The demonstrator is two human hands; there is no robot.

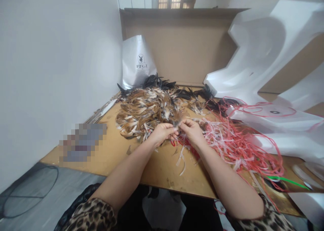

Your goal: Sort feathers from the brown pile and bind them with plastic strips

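While both hands (177, 131) pinch feathers (149, 111), board edge (162, 185) lies near.

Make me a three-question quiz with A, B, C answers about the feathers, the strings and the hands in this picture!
1. Where does the silver bag stand?
A. Behind the feather pile
B. On the floor
C. Under the strings

2. What colour are most of the strings?
A. Blue
B. Pink and red
C. Yellow

3. What are the two hands doing?
A. Lying flat on the table
B. Pinching feathers between them
C. Holding scissors

Answers:
1 A, the bag leans on the cardboard behind the feather pile.
2 B, the tangle right of the hands is pink and red.
3 B, the left hand and right hand meet fingertip to fingertip on a small tuft at the pile's edge.
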